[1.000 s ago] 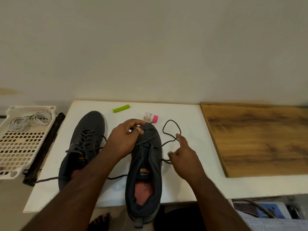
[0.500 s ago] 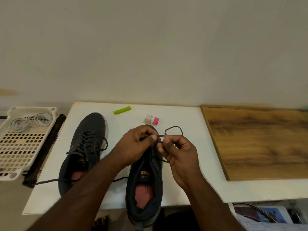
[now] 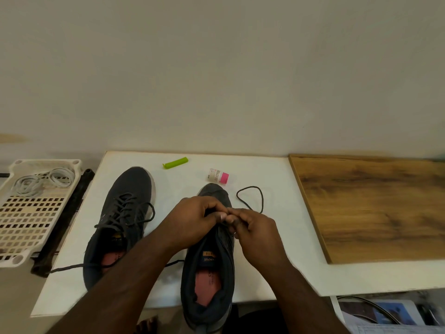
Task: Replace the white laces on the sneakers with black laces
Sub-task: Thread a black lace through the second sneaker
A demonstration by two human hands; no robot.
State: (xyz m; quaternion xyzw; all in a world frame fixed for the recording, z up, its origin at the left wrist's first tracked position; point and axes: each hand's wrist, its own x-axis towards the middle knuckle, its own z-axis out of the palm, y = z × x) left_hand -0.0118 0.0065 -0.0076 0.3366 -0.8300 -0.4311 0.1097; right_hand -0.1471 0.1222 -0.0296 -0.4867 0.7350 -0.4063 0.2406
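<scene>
Single head view, looking forward-down, close over white table (image 3: 277,273).

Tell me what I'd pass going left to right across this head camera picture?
White perforated plastic tray holding coiled white laces → black bar → dark laced sneaker → dark sneaker being laced, both hands above it → loose loop of black lace → brown wooden board.
</scene>
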